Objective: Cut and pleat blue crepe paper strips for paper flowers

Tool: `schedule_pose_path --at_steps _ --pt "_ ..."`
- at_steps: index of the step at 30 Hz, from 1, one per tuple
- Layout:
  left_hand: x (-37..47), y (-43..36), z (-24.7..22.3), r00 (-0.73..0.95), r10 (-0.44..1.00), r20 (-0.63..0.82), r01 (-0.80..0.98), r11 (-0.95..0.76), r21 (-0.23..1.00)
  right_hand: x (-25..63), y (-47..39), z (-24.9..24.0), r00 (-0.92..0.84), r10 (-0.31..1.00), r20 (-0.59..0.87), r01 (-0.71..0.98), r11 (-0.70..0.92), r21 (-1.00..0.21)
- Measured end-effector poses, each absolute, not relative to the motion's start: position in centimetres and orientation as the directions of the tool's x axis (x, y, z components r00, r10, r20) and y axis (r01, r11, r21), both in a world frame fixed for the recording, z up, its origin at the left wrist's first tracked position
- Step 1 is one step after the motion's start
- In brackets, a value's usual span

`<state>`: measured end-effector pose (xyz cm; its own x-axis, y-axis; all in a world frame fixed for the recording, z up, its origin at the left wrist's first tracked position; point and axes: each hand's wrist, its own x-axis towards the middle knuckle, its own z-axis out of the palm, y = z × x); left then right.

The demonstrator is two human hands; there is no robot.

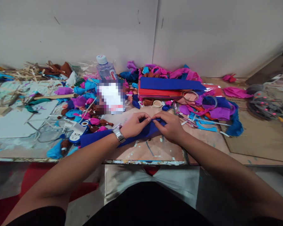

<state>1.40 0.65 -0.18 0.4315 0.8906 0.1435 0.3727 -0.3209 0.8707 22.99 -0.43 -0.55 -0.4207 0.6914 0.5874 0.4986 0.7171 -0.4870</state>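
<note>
A long strip of dark blue crepe paper [97,137] lies slanting across the table in front of me. My left hand [136,124], with a metal watch on the wrist, pinches the strip's upper edge near its right end. Close beside it, fingertips almost meeting, my right hand [168,125] pinches the same edge. Between the hands the paper is bunched and bent. Just behind them stands a stack of folded sheets, a blue sheet [171,84] on top of red ones [160,93]. A small tape ring [157,104] lies beyond my fingers.
A plastic bottle [106,69] stands at the back, behind a blurred-out white object [111,97]. Several crumpled paper pieces in pink, blue and brown lie around. A power strip [78,134] with a white cable sits left; cardboard [257,135] lies right. A wall [96,28] closes the back.
</note>
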Motion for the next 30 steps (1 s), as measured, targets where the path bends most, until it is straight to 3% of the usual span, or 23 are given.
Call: schedule_pose_path --at_steps 14,30 --pt "1.47 0.76 -0.17 0.417 0.902 0.112 0.298 -0.252 0.921 22.93 -0.36 -0.56 -0.389 0.67 0.632 0.426 0.739 -0.522" --pt "1.33 0.79 -0.16 0.436 0.891 0.127 0.336 -0.292 0.896 23.0 -0.32 -0.77 -0.367 0.698 0.615 0.445 0.712 -0.543"
